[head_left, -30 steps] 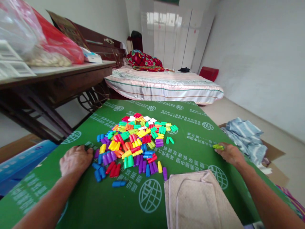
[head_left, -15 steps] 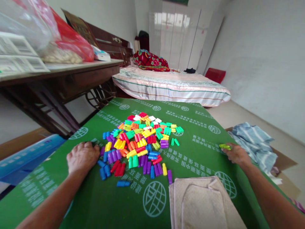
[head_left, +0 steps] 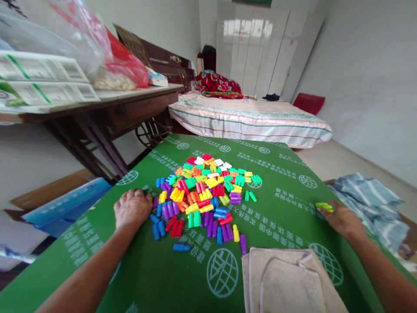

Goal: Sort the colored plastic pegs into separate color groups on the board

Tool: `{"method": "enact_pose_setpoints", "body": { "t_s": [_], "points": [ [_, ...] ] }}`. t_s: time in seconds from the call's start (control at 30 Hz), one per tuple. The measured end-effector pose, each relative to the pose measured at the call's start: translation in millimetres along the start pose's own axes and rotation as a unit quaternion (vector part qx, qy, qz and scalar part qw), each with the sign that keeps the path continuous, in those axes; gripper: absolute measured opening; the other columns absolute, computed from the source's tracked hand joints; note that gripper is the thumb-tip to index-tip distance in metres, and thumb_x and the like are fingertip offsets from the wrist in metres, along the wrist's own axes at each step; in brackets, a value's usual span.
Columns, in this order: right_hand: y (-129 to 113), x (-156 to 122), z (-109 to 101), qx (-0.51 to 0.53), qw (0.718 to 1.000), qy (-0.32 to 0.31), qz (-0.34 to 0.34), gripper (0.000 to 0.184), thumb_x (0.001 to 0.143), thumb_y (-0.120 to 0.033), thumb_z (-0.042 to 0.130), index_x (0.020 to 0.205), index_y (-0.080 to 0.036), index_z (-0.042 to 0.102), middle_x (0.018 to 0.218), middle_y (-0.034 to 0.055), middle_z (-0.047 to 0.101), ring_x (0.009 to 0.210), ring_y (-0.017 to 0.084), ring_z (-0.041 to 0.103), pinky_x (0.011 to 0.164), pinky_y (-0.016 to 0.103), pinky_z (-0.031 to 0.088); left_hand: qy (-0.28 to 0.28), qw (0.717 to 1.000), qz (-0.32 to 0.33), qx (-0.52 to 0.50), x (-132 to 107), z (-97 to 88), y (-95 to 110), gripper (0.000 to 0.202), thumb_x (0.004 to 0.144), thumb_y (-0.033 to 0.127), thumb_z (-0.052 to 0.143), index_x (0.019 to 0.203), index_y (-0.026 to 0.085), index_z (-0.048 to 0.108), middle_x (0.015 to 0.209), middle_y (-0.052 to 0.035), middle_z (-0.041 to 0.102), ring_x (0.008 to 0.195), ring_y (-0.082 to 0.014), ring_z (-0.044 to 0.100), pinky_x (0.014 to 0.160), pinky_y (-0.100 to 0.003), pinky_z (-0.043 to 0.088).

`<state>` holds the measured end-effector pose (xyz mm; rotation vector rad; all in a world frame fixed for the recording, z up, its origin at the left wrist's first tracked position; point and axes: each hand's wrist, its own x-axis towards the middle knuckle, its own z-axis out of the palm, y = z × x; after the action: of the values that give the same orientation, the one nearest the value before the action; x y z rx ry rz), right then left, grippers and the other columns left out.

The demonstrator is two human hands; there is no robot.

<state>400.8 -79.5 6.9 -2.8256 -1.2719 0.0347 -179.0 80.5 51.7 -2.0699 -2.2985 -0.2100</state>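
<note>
My left hand (head_left: 133,209) rests palm down on the green board (head_left: 156,278), holding nothing that I can see. Its fingers are apart, with their tips partly hidden. Just right of it lies a loose pile of small bottle-shaped plastic pieces (head_left: 194,218) in red, yellow, blue, purple, green, orange and white. Over at the board's right edge, my right hand (head_left: 344,221) is closed on yellow-green plastic pieces (head_left: 325,207), which stick out past its fingertips. A single blue piece (head_left: 181,247) and a purple piece (head_left: 243,244) lie at the near side of the pile.
A folded beige cloth (head_left: 289,278) lies at the board's near edge. To the left stands a table (head_left: 143,93) with plastic bags and boxes on it. A bed (head_left: 247,115) is beyond the board. Blue striped fabric (head_left: 368,204) sits low on the right.
The whole view has shifted, so everything appears further right. Both hands keep nearly the same places on the board, and my right hand still holds the yellow-green pieces.
</note>
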Motion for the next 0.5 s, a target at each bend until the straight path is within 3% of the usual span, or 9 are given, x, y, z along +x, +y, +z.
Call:
{"method": "enact_pose_setpoints", "body": {
  "t_s": [0.13,0.33,0.5],
  "points": [
    [-39,-17,-8,0.015,0.998,0.016,-0.056,0.054,0.088,-0.05,0.036,0.129,-0.018,0.054,0.098,0.0149,0.07,0.088,0.029,0.066,0.071,0.037,0.05,0.01,0.999,-0.037,0.012,7,8.9,-1,0.048,0.089,0.036,0.026,0.113,0.004,0.052,0.126,-0.0247,0.049,0.123,-0.0377,0.039,0.095,-0.05,0.034],
    [-145,-44,-24,0.088,0.972,-0.012,-0.217,0.039,0.086,-0.043,0.047,0.119,-0.029,0.062,0.087,0.0033,0.072,0.08,0.019,0.067,0.068,0.027,0.048,0.019,0.998,-0.057,0.02,12,17.2,-3,0.048,0.088,0.037,0.026,0.113,0.007,0.054,0.126,-0.0215,0.051,0.123,-0.0358,0.04,0.099,-0.049,0.034],
    [-208,-37,-37,0.062,0.959,-0.056,-0.271,0.04,0.086,-0.036,0.049,0.124,-0.028,0.058,0.087,0.0032,0.071,0.08,0.019,0.066,0.067,0.027,0.046,0.029,0.998,-0.055,0.02,9,16.7,-3,0.049,0.088,0.038,0.026,0.112,0.007,0.056,0.125,-0.0224,0.053,0.123,-0.0361,0.042,0.097,-0.048,0.036]
  ]
}}
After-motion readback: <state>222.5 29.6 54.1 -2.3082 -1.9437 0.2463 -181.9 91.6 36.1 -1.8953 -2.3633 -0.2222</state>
